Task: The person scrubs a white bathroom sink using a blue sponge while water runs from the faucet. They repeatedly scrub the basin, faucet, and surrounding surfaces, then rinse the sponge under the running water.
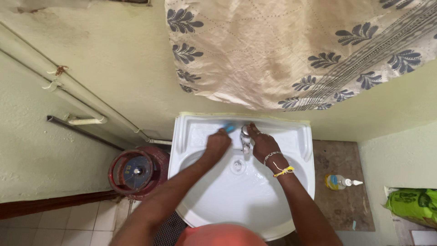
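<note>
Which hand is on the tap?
The right hand, the one with a bracelet and yellow thread at the wrist, grips the tap. The left hand holds a blue object on the sink ledge.

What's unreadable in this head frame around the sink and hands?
- Blue thing: mostly covered by the left hand; kind unclear.
- Tap: the right hand covers its handle; water flow too faint to tell.
- Sink: front rim cut by an orange shape at the bottom edge.
- Green bag: cut by the right edge.
</note>
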